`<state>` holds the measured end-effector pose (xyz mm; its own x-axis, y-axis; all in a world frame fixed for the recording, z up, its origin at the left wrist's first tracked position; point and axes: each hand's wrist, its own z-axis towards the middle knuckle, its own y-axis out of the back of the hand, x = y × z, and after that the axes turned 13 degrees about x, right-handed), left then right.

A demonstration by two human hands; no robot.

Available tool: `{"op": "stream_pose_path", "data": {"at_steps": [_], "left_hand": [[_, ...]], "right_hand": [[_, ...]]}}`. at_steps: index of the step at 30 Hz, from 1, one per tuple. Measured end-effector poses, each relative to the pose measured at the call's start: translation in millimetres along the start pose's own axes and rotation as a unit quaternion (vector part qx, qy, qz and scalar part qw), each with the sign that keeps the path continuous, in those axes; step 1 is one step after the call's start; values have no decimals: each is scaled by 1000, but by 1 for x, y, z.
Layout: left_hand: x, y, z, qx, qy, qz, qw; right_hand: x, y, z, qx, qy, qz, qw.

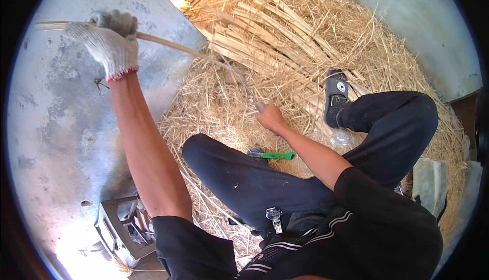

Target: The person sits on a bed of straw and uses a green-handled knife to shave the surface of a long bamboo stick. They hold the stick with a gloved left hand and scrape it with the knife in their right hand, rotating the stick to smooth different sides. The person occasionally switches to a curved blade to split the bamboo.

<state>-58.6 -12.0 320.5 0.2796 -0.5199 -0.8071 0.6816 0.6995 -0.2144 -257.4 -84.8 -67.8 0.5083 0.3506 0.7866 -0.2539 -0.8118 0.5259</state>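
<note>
At the upper left, my left hand (109, 40), in a whitish knitted work glove with a red cuff edge, is closed round a long pale strip that looks like bamboo (170, 44). The strip runs past the glove to the left and slopes down to the right. My bare right hand (272, 118) grips the handle of a knife (243, 84) near the middle. Its thin blade points up and left and meets the strip's right end; whether it has cut in, I cannot make out.
Shavings (219, 102) cover the floor, with a pile of split strips (285, 30) at the top. A green cutter (277, 156) lies between my legs. My slippered foot (336, 91) rests by the strips. At lower left stands an open box (122, 229); a grey wall (56, 102) rises beside it.
</note>
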Motion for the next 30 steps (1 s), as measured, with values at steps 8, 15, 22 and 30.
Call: {"op": "stream_pose_path", "data": {"at_steps": [8, 15, 22, 30], "left_hand": [[0, -20, -3, -46, 8, -17, 999], [-3, -24, -6, -61, -3, 7, 998], [-4, -38, 3, 58, -27, -32, 997], [16, -40, 3, 31, -20, -35, 999]], "right_hand": [[9, 57, 10, 264, -99, 401, 872], [75, 59, -36, 2, 52, 126, 991], [14, 26, -6, 62, -45, -27, 997], [47, 63, -5, 77, -51, 253, 963]]}}
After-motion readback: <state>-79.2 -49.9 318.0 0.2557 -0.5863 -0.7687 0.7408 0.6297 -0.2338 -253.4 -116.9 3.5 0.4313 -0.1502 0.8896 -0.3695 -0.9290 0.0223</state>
